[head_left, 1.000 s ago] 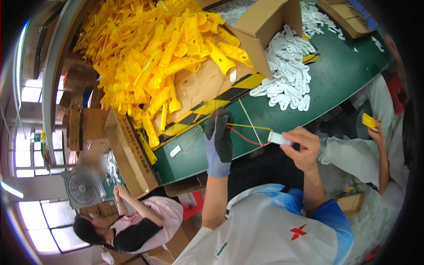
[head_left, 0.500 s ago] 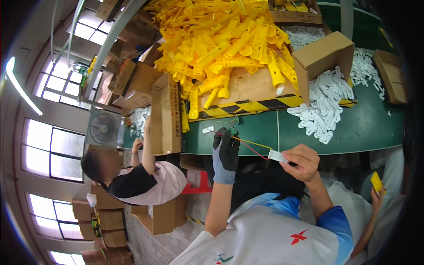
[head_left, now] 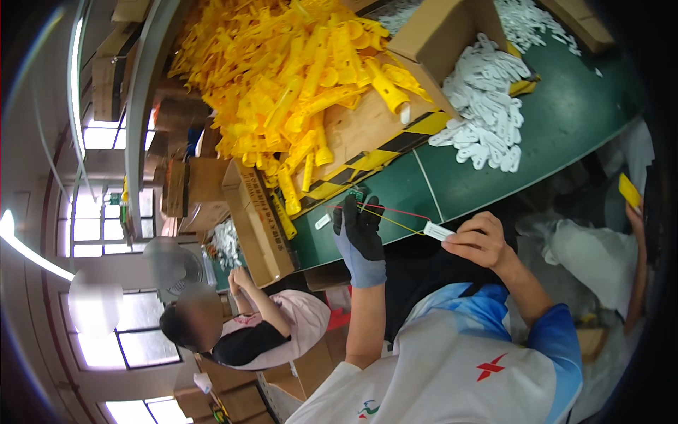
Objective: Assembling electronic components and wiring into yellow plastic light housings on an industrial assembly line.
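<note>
My left hand (head_left: 361,237), in a black and grey-blue glove, is closed on a small green circuit board (head_left: 357,192) near the bench edge. Red and yellow wires (head_left: 397,210) stretch from the board to a small white rectangular piece (head_left: 438,232). Bare fingers of my right hand (head_left: 482,242) pinch that piece by its right end, over my lap. Another small white piece (head_left: 323,222) lies on the green bench, left of my glove.
Yellow plastic casings (head_left: 282,85) are heaped on a wooden board with a striped edge (head_left: 374,155). White plastic parts (head_left: 484,106) spill from a cardboard box (head_left: 445,39) onto the green bench (head_left: 480,180). At left a co-worker (head_left: 275,328) sits by another carton (head_left: 261,226). A yellow piece (head_left: 629,191) is in another person's hand.
The whole view has tilted and shifted. The white piece has turned in my right hand, and the red wire now runs above the yellow one near it. Both hands keep their hold.
</note>
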{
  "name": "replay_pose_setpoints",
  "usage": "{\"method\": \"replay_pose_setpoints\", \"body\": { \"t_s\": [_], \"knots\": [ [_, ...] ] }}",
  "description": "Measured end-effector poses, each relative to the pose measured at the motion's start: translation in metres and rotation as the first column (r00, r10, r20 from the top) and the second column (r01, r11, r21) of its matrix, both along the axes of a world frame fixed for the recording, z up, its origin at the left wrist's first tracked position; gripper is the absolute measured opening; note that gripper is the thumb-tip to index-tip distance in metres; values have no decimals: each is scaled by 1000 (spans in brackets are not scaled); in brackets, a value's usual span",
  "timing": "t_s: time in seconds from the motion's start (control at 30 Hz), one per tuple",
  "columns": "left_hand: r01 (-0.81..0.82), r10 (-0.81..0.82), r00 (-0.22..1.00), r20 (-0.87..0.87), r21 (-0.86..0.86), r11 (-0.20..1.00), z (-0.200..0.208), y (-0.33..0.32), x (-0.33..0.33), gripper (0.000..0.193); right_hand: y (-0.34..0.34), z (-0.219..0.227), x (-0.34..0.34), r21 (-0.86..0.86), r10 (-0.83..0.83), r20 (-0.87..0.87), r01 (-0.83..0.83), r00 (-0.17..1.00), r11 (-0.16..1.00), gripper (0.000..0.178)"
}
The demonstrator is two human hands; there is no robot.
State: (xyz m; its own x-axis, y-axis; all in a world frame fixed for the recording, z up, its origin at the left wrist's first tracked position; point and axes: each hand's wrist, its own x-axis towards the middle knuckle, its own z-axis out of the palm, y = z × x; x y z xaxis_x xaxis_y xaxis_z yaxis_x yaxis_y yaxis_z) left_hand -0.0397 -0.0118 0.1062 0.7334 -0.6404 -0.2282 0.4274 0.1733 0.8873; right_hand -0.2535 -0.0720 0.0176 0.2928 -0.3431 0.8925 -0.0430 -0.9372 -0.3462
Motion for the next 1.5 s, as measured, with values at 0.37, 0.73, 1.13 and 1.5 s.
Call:
{"method": "replay_pose_setpoints", "body": {
  "t_s": [0.37,0.73,1.13,1.5],
  "knots": [
    [400,-316,871,376,-170,901,-26,36,-18,25,51,32,25,517,77,269,-211,960,830,30],
    [524,-491,740,459,63,849,-68,74,31,15,68,39,66,893,241,328,-383,913,237,20],
    [557,-528,668,524,118,822,-84,94,11,17,72,11,45,967,181,186,-212,966,137,15],
    [222,-340,752,565,269,937,-83,101,1,27,29,-8,71,933,422,301,-356,855,56,11]
  ]
}}
